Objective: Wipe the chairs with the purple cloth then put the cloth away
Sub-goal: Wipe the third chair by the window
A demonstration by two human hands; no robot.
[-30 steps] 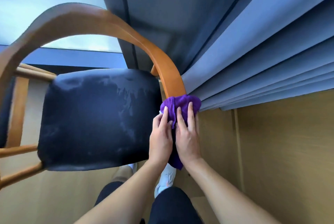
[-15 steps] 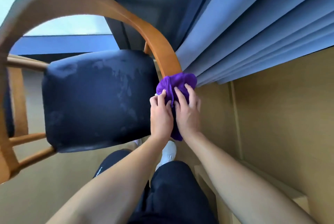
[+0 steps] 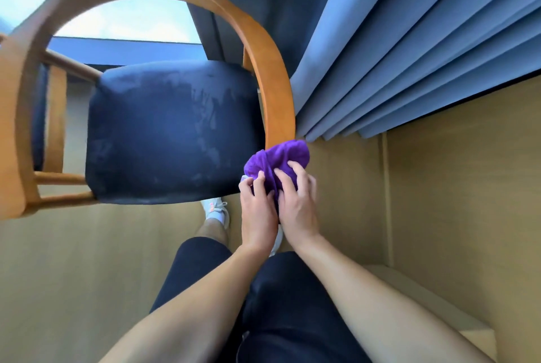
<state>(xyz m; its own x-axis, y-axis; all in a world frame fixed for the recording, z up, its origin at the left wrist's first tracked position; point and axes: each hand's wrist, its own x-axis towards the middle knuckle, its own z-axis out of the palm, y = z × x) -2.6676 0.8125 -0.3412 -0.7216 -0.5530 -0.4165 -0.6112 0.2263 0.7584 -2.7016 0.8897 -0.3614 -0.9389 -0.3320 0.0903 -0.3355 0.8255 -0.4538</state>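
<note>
We see the purple cloth [image 3: 278, 162] bunched over the near end of the chair's [image 3: 275, 81] curved wooden arm, just beside the front right corner of the dark blue seat [image 3: 169, 131]. Both hands hold it side by side. The left hand [image 3: 257, 210] grips the cloth's lower left folds with its fingers curled in. The right hand [image 3: 298, 207] lies over the right side, its fingers bent and a little spread as they clutch the fabric. We cannot tell where either thumb sits. The seat shows pale, streaky patches across its surface. Grey-blue curtains [image 3: 409, 55] hang close behind the chair arm, and a white shoe [image 3: 216, 210] stands on the wooden floor [image 3: 73, 260] under the seat's front edge.
</note>
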